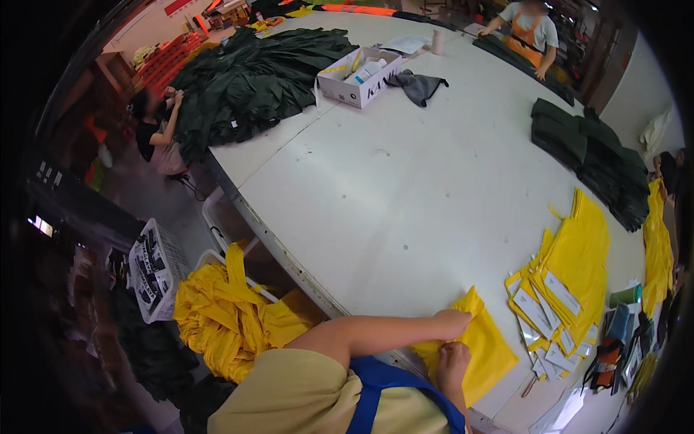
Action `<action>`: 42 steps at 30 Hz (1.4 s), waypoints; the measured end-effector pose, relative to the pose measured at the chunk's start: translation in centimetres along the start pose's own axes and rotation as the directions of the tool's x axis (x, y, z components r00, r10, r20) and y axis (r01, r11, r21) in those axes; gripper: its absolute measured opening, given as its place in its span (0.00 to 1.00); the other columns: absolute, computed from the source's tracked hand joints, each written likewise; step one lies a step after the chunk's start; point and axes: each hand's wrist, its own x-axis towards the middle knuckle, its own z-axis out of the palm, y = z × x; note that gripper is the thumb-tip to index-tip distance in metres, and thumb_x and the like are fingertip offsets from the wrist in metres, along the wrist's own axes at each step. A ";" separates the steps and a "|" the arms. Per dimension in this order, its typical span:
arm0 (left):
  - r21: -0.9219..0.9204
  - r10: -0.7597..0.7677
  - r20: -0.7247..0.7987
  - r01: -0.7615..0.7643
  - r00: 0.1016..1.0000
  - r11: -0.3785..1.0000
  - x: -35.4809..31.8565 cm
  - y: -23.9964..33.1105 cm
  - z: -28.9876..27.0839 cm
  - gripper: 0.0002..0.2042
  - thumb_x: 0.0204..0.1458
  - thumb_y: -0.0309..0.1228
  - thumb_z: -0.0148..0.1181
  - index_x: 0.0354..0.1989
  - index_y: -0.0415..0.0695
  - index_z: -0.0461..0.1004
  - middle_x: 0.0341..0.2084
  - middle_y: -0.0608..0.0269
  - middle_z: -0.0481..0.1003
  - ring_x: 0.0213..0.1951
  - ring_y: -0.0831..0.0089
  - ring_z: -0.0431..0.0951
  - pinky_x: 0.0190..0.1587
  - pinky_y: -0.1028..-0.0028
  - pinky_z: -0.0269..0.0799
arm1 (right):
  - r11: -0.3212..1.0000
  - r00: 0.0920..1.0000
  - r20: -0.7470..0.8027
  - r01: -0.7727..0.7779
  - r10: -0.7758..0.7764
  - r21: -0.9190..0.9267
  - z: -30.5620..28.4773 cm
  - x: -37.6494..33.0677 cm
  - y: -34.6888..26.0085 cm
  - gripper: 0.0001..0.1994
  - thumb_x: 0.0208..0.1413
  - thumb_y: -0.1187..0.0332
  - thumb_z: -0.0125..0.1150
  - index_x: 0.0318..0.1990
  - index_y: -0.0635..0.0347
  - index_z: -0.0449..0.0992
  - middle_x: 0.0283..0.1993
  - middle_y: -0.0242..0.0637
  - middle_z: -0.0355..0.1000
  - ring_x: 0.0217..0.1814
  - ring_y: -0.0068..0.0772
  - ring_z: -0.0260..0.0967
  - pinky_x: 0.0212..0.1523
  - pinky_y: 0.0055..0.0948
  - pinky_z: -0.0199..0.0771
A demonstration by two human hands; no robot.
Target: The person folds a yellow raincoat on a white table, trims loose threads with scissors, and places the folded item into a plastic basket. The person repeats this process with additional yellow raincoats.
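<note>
Beige sleeve (289,387) and blue apron strap (370,394) sit closest. Past them, a yellow fabric piece (491,354) lies on the table (347,210) at its near edge. Fingers of the left hand (452,325) look pinched on it; the right hand (454,360) is curled against it, fingertips hidden, so its grip cannot be told. Uneven pulling could skew or crease the fabric. To the right, a fanned yellow stack (587,242) with white labels (533,311) might slide apart if bumped.

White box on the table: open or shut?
Open: the white box has no lid over it, and a white-and-blue bottle shows inside.
</note>
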 end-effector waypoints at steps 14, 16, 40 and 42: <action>-0.028 0.082 -0.077 -0.084 0.994 0.996 -9.1 -2.0 1.0 0.09 0.49 0.30 0.49 0.28 0.39 0.73 0.28 0.43 0.75 0.33 0.49 0.77 0.36 0.57 0.72 | 0.998 0.997 -0.080 0.012 -0.016 -0.054 0.6 1.2 -0.8 0.03 0.49 0.74 0.57 0.30 0.59 0.69 0.30 0.44 0.67 0.37 0.49 0.64 0.40 0.43 0.61; 0.038 0.066 -0.031 -0.065 0.997 0.997 -9.5 -2.4 1.2 0.08 0.47 0.32 0.52 0.26 0.42 0.74 0.24 0.47 0.75 0.29 0.49 0.76 0.31 0.56 0.71 | 0.981 0.983 -0.173 0.026 -0.060 -0.192 0.8 1.9 -0.3 0.03 0.49 0.73 0.57 0.30 0.59 0.68 0.31 0.45 0.67 0.38 0.50 0.63 0.41 0.44 0.60; -0.067 -0.030 -0.289 0.011 0.957 0.998 -6.6 -4.2 3.2 0.34 0.51 0.39 0.60 0.63 0.38 0.54 0.59 0.46 0.60 0.61 0.50 0.59 0.62 0.58 0.55 | 0.927 0.901 -0.236 -0.376 0.365 -0.002 -1.5 3.7 4.4 0.13 0.51 0.66 0.59 0.43 0.58 0.69 0.43 0.42 0.69 0.47 0.45 0.66 0.47 0.42 0.64; -0.413 -0.246 -0.028 0.213 0.969 0.886 -5.4 -5.8 2.7 0.33 0.52 0.35 0.60 0.63 0.36 0.52 0.54 0.48 0.66 0.55 0.52 0.67 0.57 0.61 0.63 | 0.892 0.881 -0.137 -0.449 0.452 0.059 -2.0 0.4 2.7 0.17 0.51 0.64 0.61 0.45 0.62 0.68 0.44 0.48 0.68 0.48 0.49 0.65 0.48 0.44 0.66</action>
